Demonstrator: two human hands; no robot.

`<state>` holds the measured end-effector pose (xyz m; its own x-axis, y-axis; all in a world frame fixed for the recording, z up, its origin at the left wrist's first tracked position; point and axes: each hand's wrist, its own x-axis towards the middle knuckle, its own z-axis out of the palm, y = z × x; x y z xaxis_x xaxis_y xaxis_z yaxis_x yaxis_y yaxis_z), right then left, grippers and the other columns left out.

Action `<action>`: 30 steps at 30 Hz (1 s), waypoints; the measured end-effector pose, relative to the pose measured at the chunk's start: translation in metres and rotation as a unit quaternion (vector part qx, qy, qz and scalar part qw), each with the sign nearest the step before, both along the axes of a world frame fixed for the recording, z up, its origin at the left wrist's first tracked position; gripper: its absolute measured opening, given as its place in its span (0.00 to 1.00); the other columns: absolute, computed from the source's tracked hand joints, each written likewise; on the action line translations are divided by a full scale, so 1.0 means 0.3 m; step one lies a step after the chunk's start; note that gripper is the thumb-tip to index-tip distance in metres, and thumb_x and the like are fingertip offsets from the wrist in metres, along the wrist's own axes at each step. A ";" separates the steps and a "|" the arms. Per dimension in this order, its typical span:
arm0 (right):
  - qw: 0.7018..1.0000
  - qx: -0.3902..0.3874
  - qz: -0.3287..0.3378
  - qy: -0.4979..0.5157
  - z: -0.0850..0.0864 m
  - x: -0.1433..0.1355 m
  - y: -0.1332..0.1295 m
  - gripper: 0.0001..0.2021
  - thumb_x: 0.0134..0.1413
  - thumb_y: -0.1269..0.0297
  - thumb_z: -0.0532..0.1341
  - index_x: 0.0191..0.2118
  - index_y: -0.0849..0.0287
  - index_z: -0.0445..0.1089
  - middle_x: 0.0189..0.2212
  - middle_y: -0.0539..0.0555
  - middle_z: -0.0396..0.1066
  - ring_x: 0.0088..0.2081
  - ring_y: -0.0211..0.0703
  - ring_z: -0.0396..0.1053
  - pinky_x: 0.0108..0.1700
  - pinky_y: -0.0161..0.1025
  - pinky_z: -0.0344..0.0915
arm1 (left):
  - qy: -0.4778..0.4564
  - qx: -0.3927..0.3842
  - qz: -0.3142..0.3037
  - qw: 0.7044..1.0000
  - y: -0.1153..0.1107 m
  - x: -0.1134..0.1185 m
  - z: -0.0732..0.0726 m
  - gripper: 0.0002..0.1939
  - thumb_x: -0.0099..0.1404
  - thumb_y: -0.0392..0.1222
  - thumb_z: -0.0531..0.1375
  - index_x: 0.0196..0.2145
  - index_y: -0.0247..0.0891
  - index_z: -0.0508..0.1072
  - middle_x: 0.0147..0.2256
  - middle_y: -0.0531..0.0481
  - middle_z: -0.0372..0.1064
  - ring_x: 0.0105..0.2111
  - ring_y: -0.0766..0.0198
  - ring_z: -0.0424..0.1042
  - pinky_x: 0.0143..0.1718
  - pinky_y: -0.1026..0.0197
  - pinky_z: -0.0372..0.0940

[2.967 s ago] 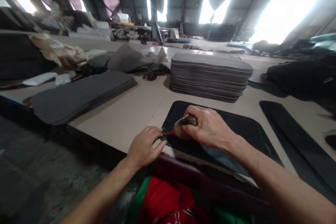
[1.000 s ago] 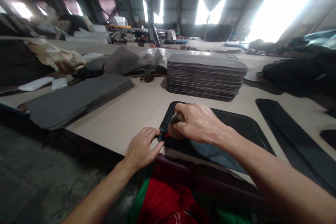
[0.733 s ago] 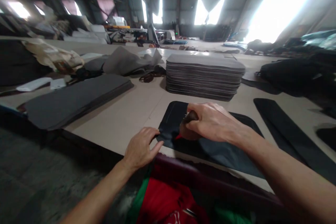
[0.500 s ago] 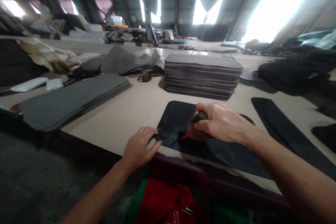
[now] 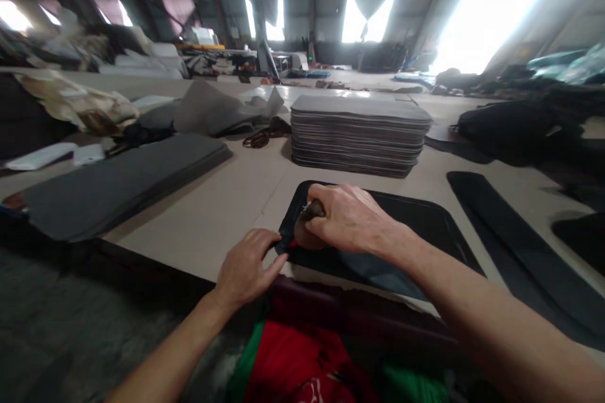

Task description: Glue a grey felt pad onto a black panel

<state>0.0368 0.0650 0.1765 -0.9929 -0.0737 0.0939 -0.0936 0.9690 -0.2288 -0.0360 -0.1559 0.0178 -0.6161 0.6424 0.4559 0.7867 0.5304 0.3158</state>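
Note:
A black panel with rounded corners (image 5: 416,220) lies flat on the table in front of me, with a raised line along its border. My left hand (image 5: 248,264) pinches the panel's near left corner between thumb and fingers. My right hand (image 5: 347,217) is closed round a dark-handled tool (image 5: 314,209), whose exact kind I cannot make out. A bit of red shows at the tool's low end, down by the panel's left edge and close to my left fingertips. Most of the tool is hidden by the right hand.
Behind the panel stands a tall stack of grey sheets (image 5: 359,138). Another pile of dark grey pieces (image 5: 123,176) lies at left. A long black strip (image 5: 520,252) is on the right. A brown cord coil (image 5: 256,139) lies near the stack. The table (image 5: 189,227) ends close to me.
My right hand has moved left along the panel with the tool, toward the corner under my left hand. The left hand stays at that corner.

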 end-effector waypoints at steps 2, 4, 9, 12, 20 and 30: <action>1.000 0.005 -0.010 -0.009 0.005 0.015 0.024 0.09 0.47 0.61 0.57 0.36 0.54 0.69 0.27 0.51 0.70 0.27 0.42 0.62 0.27 0.37 0.46 | 0.003 0.001 0.001 1.000 0.001 0.001 0.001 0.12 0.68 0.46 0.60 0.47 0.41 0.68 0.45 0.47 0.71 0.47 0.54 0.69 0.48 0.52 0.66; 1.000 0.008 -0.023 -0.019 0.009 0.037 0.060 0.08 0.48 0.60 0.58 0.35 0.55 0.69 0.27 0.51 0.70 0.27 0.42 0.63 0.27 0.37 0.47 | 0.007 -0.001 -0.001 1.000 0.001 0.002 0.003 0.13 0.68 0.47 0.60 0.48 0.40 0.68 0.46 0.46 0.71 0.47 0.54 0.69 0.48 0.51 0.66; 0.997 0.014 -0.064 -0.042 0.010 0.108 0.155 0.08 0.51 0.59 0.59 0.35 0.55 0.70 0.27 0.52 0.70 0.28 0.43 0.64 0.28 0.38 0.47 | 0.017 -0.004 0.002 1.000 0.002 0.002 0.007 0.13 0.69 0.47 0.59 0.47 0.39 0.69 0.45 0.45 0.71 0.48 0.53 0.70 0.49 0.51 0.67; 0.995 0.020 -0.085 -0.042 0.009 0.144 0.193 0.08 0.50 0.59 0.59 0.36 0.54 0.71 0.27 0.51 0.70 0.28 0.43 0.63 0.28 0.38 0.46 | 0.024 -0.007 0.005 1.000 0.003 -0.002 0.005 0.13 0.69 0.47 0.59 0.48 0.39 0.69 0.46 0.45 0.71 0.48 0.53 0.70 0.49 0.51 0.67; 0.991 0.021 -0.122 -0.051 -0.005 0.215 0.279 0.09 0.51 0.58 0.59 0.38 0.53 0.70 0.29 0.50 0.70 0.29 0.42 0.63 0.29 0.37 0.48 | 0.027 -0.013 0.001 1.000 0.002 -0.013 -0.002 0.14 0.69 0.50 0.58 0.48 0.40 0.69 0.46 0.45 0.71 0.48 0.53 0.70 0.50 0.52 0.66; 0.981 -0.016 -0.181 -0.068 -0.005 0.325 0.372 0.10 0.52 0.58 0.60 0.38 0.55 0.71 0.30 0.51 0.71 0.29 0.42 0.65 0.28 0.36 0.51 | 0.049 -0.022 0.000 0.999 0.005 -0.017 0.007 0.17 0.69 0.54 0.56 0.47 0.39 0.70 0.45 0.44 0.72 0.47 0.52 0.72 0.48 0.52 0.68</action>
